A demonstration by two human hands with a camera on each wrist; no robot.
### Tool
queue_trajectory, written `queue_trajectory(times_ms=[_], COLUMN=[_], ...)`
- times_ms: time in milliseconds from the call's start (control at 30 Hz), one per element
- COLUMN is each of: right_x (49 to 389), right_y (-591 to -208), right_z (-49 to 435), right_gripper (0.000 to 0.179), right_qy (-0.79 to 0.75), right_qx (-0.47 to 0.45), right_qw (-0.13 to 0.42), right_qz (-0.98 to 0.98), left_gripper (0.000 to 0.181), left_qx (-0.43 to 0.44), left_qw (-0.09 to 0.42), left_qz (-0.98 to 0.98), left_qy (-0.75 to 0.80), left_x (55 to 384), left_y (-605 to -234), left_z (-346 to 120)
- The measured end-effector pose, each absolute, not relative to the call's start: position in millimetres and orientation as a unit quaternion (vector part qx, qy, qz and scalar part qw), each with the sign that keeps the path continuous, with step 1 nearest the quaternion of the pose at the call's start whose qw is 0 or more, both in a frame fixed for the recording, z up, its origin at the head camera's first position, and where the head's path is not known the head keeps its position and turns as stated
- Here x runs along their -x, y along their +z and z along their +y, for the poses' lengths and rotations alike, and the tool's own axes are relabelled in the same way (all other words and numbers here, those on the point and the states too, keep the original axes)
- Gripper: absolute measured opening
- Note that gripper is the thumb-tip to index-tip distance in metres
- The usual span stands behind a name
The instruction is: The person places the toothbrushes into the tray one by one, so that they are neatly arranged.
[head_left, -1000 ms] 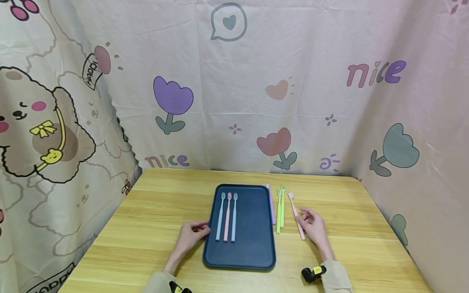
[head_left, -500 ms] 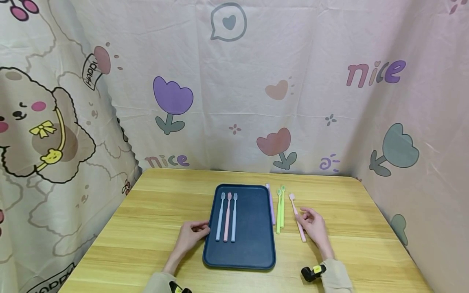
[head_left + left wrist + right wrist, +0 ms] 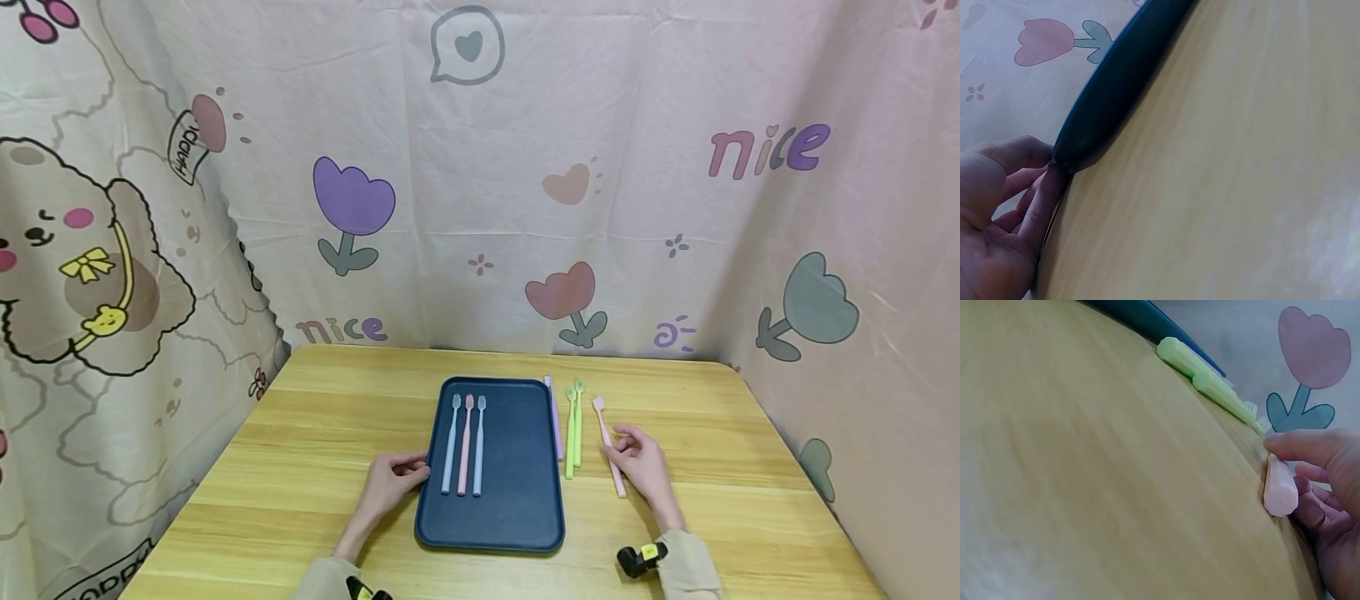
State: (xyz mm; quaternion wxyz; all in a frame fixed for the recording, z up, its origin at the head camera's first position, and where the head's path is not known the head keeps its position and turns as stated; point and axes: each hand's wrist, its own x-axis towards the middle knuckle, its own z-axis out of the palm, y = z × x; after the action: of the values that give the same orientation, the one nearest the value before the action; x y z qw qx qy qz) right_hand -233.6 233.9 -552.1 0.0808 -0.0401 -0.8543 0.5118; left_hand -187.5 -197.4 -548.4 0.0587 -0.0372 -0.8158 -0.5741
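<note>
My right hand (image 3: 642,460) pinches a pink toothbrush (image 3: 617,481) by its handle, thumb on one side and fingers on the other, low over the table at the right. In the right wrist view the blunt end of that pink toothbrush (image 3: 1281,495) points toward the camera. My left hand (image 3: 393,482) grips the left rim of a dark blue tray (image 3: 517,500) between thumb and fingers. On the tray lie two blue toothbrushes (image 3: 450,454) with a pink toothbrush (image 3: 465,454) between them. In the left wrist view the tray's outer wall (image 3: 1107,94) shows beside the fingertips.
Two green toothbrushes (image 3: 578,429) lie side by side between the tray and my right hand. A purple toothbrush (image 3: 556,425) lies along the tray's right rim. A printed curtain (image 3: 480,167) hangs behind the wooden table (image 3: 337,392).
The pink toothbrush in my right hand has slid slightly toward me and right, the fingers shifting a little along it. My left hand and the tray stay put.
</note>
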Motion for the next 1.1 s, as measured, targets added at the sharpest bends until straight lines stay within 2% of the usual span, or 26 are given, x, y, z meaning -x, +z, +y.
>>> queue_trajectory(times_ms=[133,400,1100], right_x=[233.8,234.0,235.9], right_y=[-550.9,-551.3,-550.7], right_z=[233.1,231.9,227.7], right_gripper=[0.044,0.042,0.024], right_qy=[0.503,0.488,0.447], right_qx=[0.040,0.046,0.063], right_qw=[0.079,0.085,0.099], right_qz=[-0.860,-0.867,-0.887], left_gripper=[0.028,0.029,0.029], left_qx=[0.073,-0.011,0.013], left_qw=[0.085,0.032,0.041], left_qz=[-0.813,-0.821,-0.822], left_qy=[-0.571,-0.570,-0.567], left_x=[186.1,189.0,187.3], left_y=[-550.7,-544.7,-545.3], left_z=[-198.5,-194.7,-196.4])
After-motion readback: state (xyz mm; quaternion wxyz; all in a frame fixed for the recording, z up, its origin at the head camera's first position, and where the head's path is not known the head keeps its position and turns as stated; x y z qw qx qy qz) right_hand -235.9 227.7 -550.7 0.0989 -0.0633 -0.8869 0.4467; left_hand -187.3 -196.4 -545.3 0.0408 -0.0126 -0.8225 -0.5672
